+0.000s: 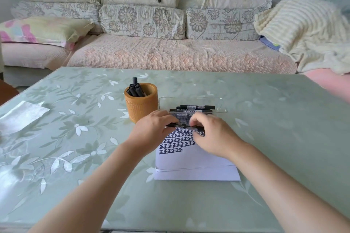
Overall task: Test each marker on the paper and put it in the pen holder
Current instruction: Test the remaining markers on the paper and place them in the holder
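Left hand [153, 128] and right hand [210, 134] together, fingers curled round one marker [181, 125].

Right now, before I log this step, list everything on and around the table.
table: one, pale green floral, foreground
pen holder: one, orange-brown, mid-table
stored markers: several, black, in the pen holder
clear box: one, transparent, right of the pen holder
boxed markers: a few, black, in the clear box
paper: white, rows of black marks, before the box
napkin: one, white, table's left
sofa: one, floral, behind
blanket: one, cream, sofa's right
held marker: one, black, above the paper
hands: left hand, right hand, both pinching the held marker
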